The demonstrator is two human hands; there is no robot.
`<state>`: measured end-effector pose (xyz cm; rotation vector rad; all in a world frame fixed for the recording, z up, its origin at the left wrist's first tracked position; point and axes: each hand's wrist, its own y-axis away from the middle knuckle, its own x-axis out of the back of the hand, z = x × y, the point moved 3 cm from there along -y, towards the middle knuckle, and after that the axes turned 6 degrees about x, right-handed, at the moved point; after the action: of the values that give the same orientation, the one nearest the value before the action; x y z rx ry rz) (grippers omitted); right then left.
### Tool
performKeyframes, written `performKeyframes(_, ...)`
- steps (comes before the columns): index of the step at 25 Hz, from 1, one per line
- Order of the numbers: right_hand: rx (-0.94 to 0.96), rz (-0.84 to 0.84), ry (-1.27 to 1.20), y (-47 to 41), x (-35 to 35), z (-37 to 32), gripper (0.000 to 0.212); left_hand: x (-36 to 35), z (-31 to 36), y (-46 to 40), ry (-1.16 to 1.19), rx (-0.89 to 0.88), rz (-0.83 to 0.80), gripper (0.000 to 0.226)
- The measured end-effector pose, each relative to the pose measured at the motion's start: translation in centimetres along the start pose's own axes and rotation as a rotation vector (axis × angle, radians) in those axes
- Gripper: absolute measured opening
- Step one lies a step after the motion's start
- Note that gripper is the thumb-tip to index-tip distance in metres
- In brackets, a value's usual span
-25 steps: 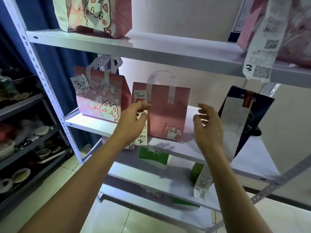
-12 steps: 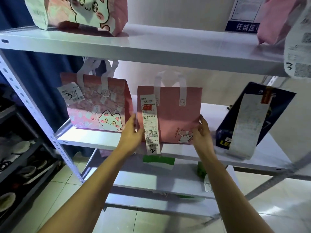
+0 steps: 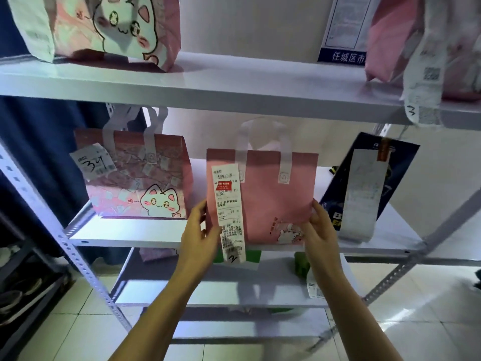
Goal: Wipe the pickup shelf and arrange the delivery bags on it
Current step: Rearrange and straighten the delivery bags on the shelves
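Presently the plain pink bag [image 3: 270,194] stands upright at the front edge of the middle shelf [image 3: 125,234], about midway along it, receipt [image 3: 229,209] hanging past the edge. Left hand [image 3: 199,237] and right hand [image 3: 318,231] clasp its lower corners, fingers curled onto the side panels. A second ago both hands were off the bag; they have since closed in and squared it up. Judgement: arranging is under way. Flanking it are the cat-print bag [image 3: 135,178] toward the left end and a leaning dark bag [image 3: 364,183] toward the right end.
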<state>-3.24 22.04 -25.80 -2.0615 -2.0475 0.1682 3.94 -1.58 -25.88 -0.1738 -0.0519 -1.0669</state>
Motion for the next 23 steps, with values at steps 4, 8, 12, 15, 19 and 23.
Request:
performKeyframes(4, -0.004, 0.014, -0.036, 4.3, 2.7, -1.8, 0.049, -0.1, 1.7, 5.8, 0.058, -0.027, 0.018, 0.041)
performKeyframes(8, 0.1, 0.074, -0.091, 7.9, 5.6, -4.8, 0.06, -0.5, 4.3, 10.7, 0.081, -0.04, 0.079, 0.053)
performKeyframes(12, 0.204, 0.108, -0.152, 8.9, 7.4, -9.5, 0.068, 0.0, 9.3, 13.4, 0.043, -0.14, 0.121, 0.063)
performKeyframes(15, 0.294, 0.108, -0.151, 8.6, 8.1, -13.8, 0.069, 0.9, 13.4, 13.8, 0.045, -0.215, 0.146, 0.063)
performKeyframes(19, 0.372, 0.106, -0.205, 6.4, 8.5, -20.1, 0.059, 2.2, 20.1, 12.9, 0.068, -0.321, 0.105, 0.055)
performKeyframes(23, 0.398, 0.091, -0.198, 2.5, 8.1, -26.5, 0.049, 3.2, 26.2, 9.9, 0.099, -0.414, 0.108, 0.044)
